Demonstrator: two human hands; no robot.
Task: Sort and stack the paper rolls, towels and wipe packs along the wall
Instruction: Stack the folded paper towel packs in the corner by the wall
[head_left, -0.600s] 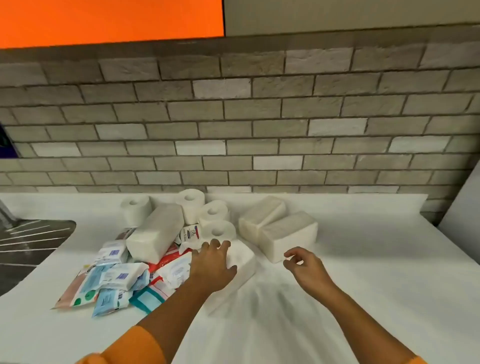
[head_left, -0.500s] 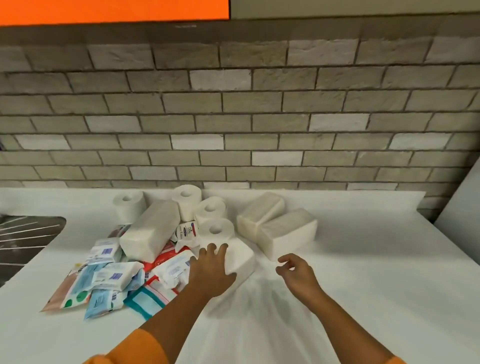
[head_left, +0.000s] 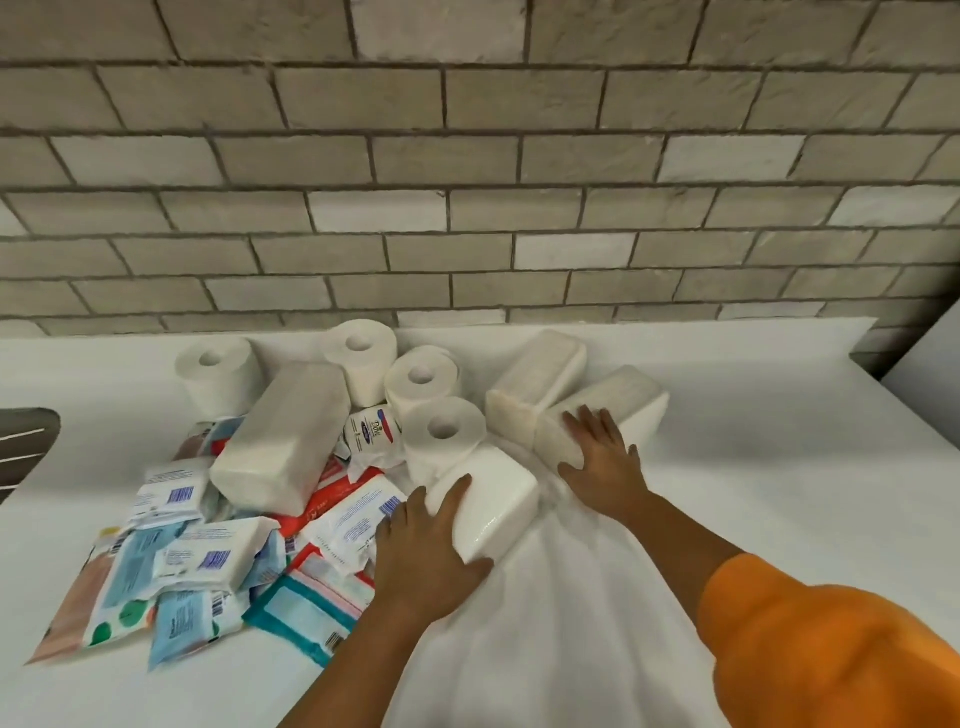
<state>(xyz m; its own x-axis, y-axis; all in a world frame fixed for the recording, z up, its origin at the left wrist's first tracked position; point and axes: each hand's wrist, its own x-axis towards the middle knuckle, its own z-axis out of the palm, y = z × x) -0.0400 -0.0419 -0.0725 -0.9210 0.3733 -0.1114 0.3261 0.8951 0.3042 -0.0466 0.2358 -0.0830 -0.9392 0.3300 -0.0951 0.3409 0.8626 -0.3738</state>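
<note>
My left hand (head_left: 426, 545) grips the near end of a white towel pack (head_left: 501, 493) lying at the front of the pile. My right hand (head_left: 602, 462) rests flat, fingers spread, on another towel pack (head_left: 641, 397) further right. A third towel pack (head_left: 535, 382) leans beside that one, and a long one (head_left: 283, 431) lies across the wipe packs (head_left: 197, 561). Several toilet paper rolls stand upright behind, the nearest one (head_left: 444, 431) touching the pack that my left hand holds, another (head_left: 215, 364) at the far left.
A brick wall (head_left: 467, 208) runs along the back of the white counter (head_left: 753, 493). A dark sink (head_left: 26, 436) shows at the left edge. A white panel (head_left: 927, 364) stands at the far right.
My right hand has moved forward from the bare counter and landed flat on the right towel pack. My left hand has shifted to the near end of the front pack. The view has dipped closer.
</note>
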